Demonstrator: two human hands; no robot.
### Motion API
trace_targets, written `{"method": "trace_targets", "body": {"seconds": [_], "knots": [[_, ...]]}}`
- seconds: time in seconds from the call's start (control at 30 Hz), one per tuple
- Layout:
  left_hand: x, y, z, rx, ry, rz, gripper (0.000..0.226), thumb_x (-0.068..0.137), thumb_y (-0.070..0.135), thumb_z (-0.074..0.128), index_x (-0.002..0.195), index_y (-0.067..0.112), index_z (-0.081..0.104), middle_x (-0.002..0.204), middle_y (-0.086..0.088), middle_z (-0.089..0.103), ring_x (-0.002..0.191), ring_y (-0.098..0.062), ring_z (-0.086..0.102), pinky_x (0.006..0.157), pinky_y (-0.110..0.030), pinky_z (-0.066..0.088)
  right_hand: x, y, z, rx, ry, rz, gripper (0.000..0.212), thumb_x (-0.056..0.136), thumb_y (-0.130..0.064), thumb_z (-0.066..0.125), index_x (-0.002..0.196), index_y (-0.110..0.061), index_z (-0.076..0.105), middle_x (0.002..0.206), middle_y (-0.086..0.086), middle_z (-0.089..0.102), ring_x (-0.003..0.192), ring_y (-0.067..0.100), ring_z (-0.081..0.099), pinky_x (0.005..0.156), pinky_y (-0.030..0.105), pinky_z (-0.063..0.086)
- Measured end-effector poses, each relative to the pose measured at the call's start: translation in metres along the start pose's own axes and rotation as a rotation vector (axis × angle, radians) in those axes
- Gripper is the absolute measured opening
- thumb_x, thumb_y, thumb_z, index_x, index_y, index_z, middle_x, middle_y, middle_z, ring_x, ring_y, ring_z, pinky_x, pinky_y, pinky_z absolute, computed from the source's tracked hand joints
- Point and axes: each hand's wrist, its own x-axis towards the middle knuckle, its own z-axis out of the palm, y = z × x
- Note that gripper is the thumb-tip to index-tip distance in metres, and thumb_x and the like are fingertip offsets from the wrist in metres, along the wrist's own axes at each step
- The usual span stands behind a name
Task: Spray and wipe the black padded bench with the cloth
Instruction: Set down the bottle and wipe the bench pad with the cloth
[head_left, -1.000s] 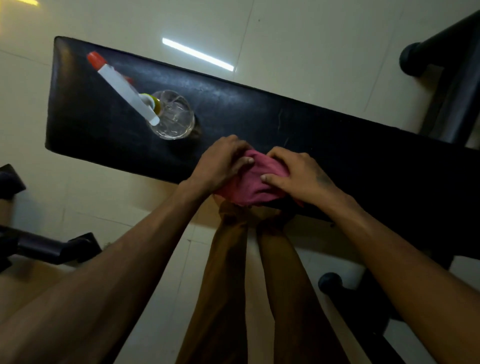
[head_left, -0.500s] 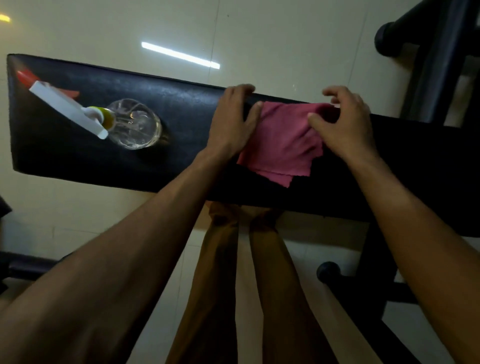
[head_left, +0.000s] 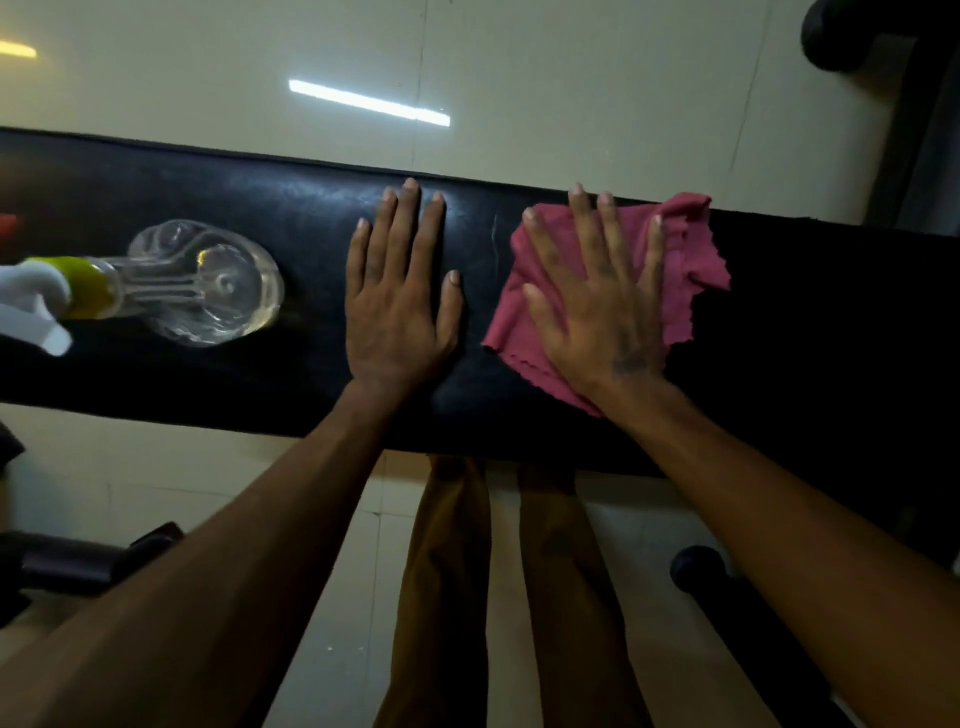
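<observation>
Head view: left hand (head_left: 397, 306) has left the cloth (head_left: 685, 260).

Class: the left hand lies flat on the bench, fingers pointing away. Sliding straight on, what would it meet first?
Probably nothing: past the left hand only bare bench, then its far edge and floor.

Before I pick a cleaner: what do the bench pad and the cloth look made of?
Bench pad: black vinyl or leather, going by its smooth sheen and light scuffs. Cloth under the right hand: thin pink woven or microfibre fabric, matte, with ragged edges.
</observation>
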Motion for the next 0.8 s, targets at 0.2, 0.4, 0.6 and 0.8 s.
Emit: {"method": "trace_targets", "body": {"seconds": [0.2, 0.4, 0.6, 0.8], "knots": [[0.001, 0.002, -0.003, -0.008, 0.015, -0.006, 0.067, 0.1, 0.033, 0.046, 0.16, 0.012, 0.025, 0.168, -0.013, 0.021, 0.157, -0.027, 0.015, 0.128, -0.047, 0.01, -0.012, 0.054, -0.005, 0.07, 0.119, 0.477, 0.056, 0.105, -0.048, 0.021, 0.159, -0.033, 0.016, 0.167, 0.004, 0.016, 0.154, 0.026, 0.012, 0.123, 0.059, 0.003], [0.0, 0.002, 0.0, 0.015, 0.026, -0.004, 0.068, 0.099, 0.033, 0.045, 0.16, 0.013, 0.024, 0.168, -0.013, 0.02, 0.157, -0.027, 0.015, 0.127, -0.048, 0.011, 0.041, 0.0, -0.004, 0.132, 0.187, 0.629, 0.053, 0.103, -0.049, 0.02, 0.152, -0.037, 0.036, 0.165, 0.002, 0.025, 0.153, 0.028, 0.017, 0.12, 0.064, 0.0], [0.0, 0.003, -0.003, 0.028, 0.036, -0.003, 0.066, 0.1, 0.032, 0.045, 0.16, 0.013, 0.025, 0.168, -0.012, 0.02, 0.157, -0.025, 0.015, 0.128, -0.046, 0.01, -0.021, 0.015, 0.007, 0.025, 0.052, -0.003, 0.058, 0.104, -0.049, 0.01, 0.158, -0.03, 0.021, 0.167, 0.005, 0.016, 0.154, 0.028, 0.013, 0.123, 0.055, 0.004], [0.0, 0.0, -0.001, 0.026, 0.042, 0.002, 0.066, 0.1, 0.033, 0.045, 0.16, 0.013, 0.025, 0.168, -0.012, 0.02, 0.157, -0.025, 0.014, 0.128, -0.045, 0.008, -0.008, 0.014, 0.009, 0.096, 0.21, 0.611, 0.055, 0.105, -0.047, 0.021, 0.158, -0.035, 0.018, 0.167, 0.004, 0.015, 0.154, 0.028, 0.011, 0.122, 0.059, 0.003]]}}
